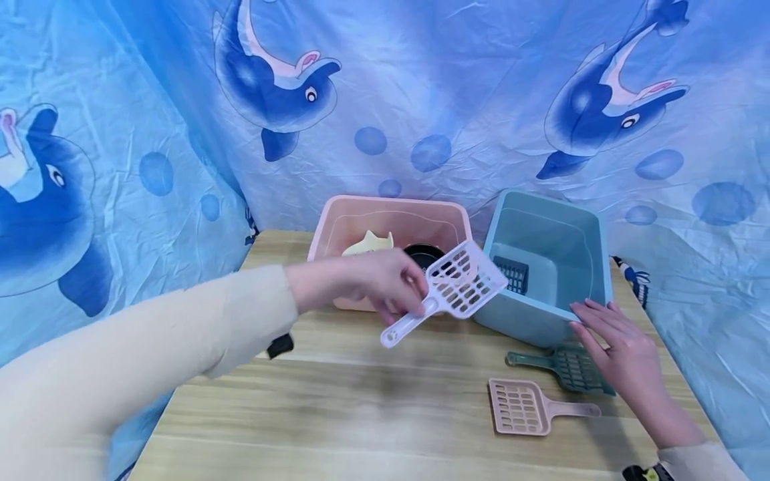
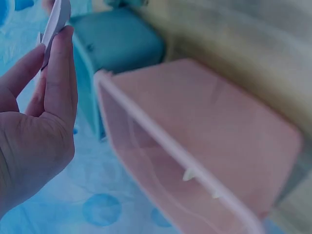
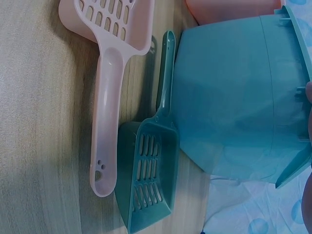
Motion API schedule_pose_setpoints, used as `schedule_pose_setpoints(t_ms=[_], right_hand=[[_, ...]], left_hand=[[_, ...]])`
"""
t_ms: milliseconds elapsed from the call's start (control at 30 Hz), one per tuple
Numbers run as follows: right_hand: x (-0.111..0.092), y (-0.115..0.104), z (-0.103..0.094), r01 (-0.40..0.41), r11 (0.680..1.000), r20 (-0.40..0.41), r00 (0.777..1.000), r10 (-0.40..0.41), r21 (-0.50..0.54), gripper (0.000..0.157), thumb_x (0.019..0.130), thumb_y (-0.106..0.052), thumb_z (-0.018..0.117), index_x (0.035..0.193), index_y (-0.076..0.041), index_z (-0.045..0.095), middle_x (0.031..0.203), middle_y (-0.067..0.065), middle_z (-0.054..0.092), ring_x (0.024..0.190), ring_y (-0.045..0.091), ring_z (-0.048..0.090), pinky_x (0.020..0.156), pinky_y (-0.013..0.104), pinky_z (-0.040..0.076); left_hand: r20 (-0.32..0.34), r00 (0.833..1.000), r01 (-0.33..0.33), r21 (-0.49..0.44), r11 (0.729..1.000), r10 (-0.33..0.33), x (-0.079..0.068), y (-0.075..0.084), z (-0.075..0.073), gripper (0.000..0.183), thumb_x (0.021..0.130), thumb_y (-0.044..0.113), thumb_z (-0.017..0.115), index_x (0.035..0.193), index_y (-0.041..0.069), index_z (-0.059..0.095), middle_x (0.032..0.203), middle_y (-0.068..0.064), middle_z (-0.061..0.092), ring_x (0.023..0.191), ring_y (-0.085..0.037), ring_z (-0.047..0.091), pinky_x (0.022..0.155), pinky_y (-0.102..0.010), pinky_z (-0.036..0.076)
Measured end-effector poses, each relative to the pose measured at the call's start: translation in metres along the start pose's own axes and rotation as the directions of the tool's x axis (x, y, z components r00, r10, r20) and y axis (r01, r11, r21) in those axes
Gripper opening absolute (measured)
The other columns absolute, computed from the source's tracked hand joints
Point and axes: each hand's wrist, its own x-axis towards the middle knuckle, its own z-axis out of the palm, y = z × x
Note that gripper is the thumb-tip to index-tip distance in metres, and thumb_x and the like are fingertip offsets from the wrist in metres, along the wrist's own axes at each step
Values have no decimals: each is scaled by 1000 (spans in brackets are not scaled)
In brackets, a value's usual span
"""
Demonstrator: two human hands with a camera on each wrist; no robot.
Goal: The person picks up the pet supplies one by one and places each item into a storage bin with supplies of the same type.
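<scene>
White scoop (image 1: 444, 302) up off the table (image 1: 361, 427), says the head view, clamped by its handle in the left hand (image 1: 388, 284), across the near sides of the pink bin (image 1: 391, 202) and the blue bin (image 1: 517, 324)! Over on the right hand (image 1: 619, 351), fingers straight and slightly apart, resting on the blue bin's near rim. To the left wrist: the scoop shows nearly edge-on, thumb and fingertips pinching it, pink bin alongside. Right wrist now: pink scoop (image 3: 109, 97) and green scoop (image 3: 151, 165) lie near the blue bin; only slivers of fingers show, so their hold can't be told there.
</scene>
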Motion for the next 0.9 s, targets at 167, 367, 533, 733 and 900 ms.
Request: schedule_pose_setpoints(t_ms=[167,367,533,733,900], right_hand=[[0,1,2,9,1000,-13,1000,-9,1,53,107,-54,59,129,-9,78,122,20,77,113,45,73,127,27,29],[0,-3,5,35,999,-10,999,-35,2,70,108,-65,44,126,-8,79,118,21,78,106,48,74,127,29,31],[1,-7,8,44,999,-13,999,-44,18,67,109,-63,46,125,-7,79,117,21,78,105,48,74,127,23,26],[1,-14,10,38,999,-16,999,-37,34,67,108,-64,46,124,-8,80,117,19,79,105,47,74,127,28,31],[-1,-18,10,26,999,-11,1000,-26,40,66,108,-64,48,125,-9,80,117,19,79,106,46,74,127,23,27]], left_hand=[[-10,1000,9,60,998,-9,40,44,-14,17,93,0,80,106,4,69,87,-7,69,70,-17,66,58,-30,64],[2,1000,31,21,999,-31,96,81,-11,22,96,-1,78,115,3,68,92,-13,75,76,-22,74,61,-31,64],[-13,996,94,42,995,-93,144,105,-3,20,98,0,76,115,5,68,91,-12,75,76,-21,73,71,-30,66],[-22,978,208,17,978,-208,193,120,8,17,99,2,74,116,1,70,92,-11,76,73,-21,73,76,-31,67],[-34,968,247,-22,969,-247,215,130,19,13,98,-2,73,111,-3,71,94,-14,78,72,-23,74,80,-32,67]])
